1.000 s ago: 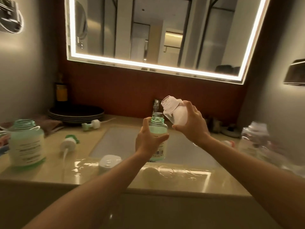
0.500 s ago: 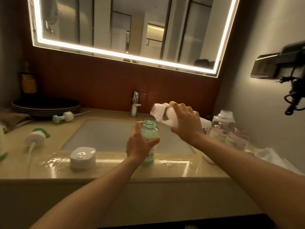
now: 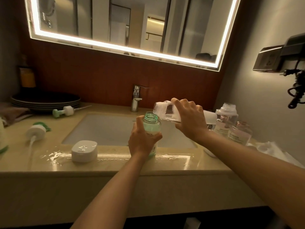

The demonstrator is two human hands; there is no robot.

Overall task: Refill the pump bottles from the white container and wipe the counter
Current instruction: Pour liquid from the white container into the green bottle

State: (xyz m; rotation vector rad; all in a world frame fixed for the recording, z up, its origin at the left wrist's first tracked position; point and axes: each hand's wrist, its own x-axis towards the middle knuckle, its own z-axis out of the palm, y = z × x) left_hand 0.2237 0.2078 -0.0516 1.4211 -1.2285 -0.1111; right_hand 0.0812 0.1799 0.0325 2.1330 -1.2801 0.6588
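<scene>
Gripped in left hand (image 3: 143, 143): green bottle (image 3: 151, 125), label unreadable. Clasped in right hand (image 3: 189, 120): tilted white container (image 3: 162, 111). Wet counter (image 3: 115, 164), lit mirror (image 3: 132, 22).

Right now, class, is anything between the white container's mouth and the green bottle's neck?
Nothing visible does. The right hand tilts the white container just above the green bottle, whose neck is uncapped; the left hand grips it lower down.

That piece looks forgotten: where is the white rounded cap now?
Head view: the white rounded cap sits on the wet counter, in front of the sink, left of the left hand gripping the green bottle.
</scene>
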